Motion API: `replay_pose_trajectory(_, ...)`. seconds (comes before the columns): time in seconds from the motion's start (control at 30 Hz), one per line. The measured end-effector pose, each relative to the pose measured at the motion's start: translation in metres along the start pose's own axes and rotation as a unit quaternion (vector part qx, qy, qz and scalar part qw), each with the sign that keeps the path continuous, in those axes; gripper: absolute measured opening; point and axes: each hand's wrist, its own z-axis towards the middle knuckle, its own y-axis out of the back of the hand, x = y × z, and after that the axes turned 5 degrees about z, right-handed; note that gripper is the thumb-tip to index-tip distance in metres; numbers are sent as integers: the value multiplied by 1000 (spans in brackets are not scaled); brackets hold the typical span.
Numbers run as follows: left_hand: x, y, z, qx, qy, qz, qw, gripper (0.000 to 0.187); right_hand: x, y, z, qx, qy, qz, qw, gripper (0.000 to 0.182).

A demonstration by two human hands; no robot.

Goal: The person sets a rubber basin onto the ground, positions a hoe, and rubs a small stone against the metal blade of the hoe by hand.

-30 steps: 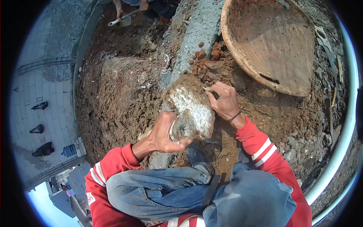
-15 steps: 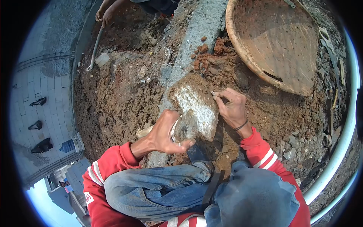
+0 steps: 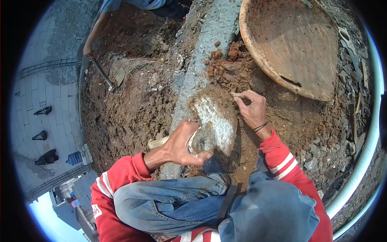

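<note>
My left hand (image 3: 184, 146) is wrapped around the neck of a hoe (image 3: 217, 126), thumb pointing right. The hoe's broad blade is caked with brown soil around a pale, scraped-looking patch. A stub of light wooden handle (image 3: 158, 142) shows behind my left wrist; the rest is hidden. Just right of the blade, apart from it, my right hand (image 3: 253, 108) pinches a small greyish chip (image 3: 233, 94) between thumb and fingers. Both hands are above my bent knees, over the dug soil.
A large worn basin (image 3: 296, 48) lies at the upper right, near a handsaw (image 3: 350, 45). A concrete beam (image 3: 207, 48) runs through the soil. At upper left, another person's hand (image 3: 89, 50) holds a long-handled tool (image 3: 102, 73). Pale pipe (image 3: 360, 157) curves along the right.
My right hand has moved slightly right, away from the blade, the chip still pinched. My left hand keeps its grip. The other person's arm and tool have swung into a new position.
</note>
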Motion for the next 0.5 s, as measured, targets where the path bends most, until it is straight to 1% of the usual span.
replay_pose_trajectory(0.03, -3, 1, 3, 0, 3, 3, 1000, 49, 13, 2, -3, 2, 1, 4, 1000, 5)
replay_pose_trajectory(0.1, -5, 0, 4, -24, 23, -30, 999, 48, 43, 9, -15, -9, 114, 26, 993, 6)
replay_pose_trajectory(0.13, -4, 3, 1, -14, 12, 20, 1000, 47, 53, 9, -23, 16, 114, 8, 993, 7)
replay_pose_trajectory(0.17, -4, 2, 2, -15, 11, 17, 1000, 47, 50, 1, -27, 8, 141, 16, 990, 9)
replay_pose_trajectory(0.23, -5, 2, 4, -28, -13, 31, 999, 46, 53, -2, -19, 14, 120, -3, 993, 8)
replay_pose_trajectory(0.27, -10, 1, 6, -33, 24, -26, 999, 46, 51, -3, -16, 15, 120, 0, 993, 8)
replay_pose_trajectory(0.3, -12, 1, 7, -32, 24, -23, 999, 46, 48, -5, -12, 13, 125, 2, 992, 7)
replay_pose_trajectory(0.37, -14, 1, 10, -35, 34, -57, 997, 46, 43, -8, -7, 7, 129, 2, 992, 6)
replay_pose_trajectory(0.4, -10, 4, 6, -9, 17, 18, 1000, 45, 42, -9, -5, 12, 130, -9, 991, 6)
replay_pose_trajectory(0.47, -5, 0, 3, 9, 20, 20, 1000, 46, 35, -10, -1, 18, 130, -22, 991, 5)
replay_pose_trajectory(0.5, -5, 0, 1, 24, 27, 25, 999, 47, 28, -11, 4, 18, 107, -11, 994, 6)
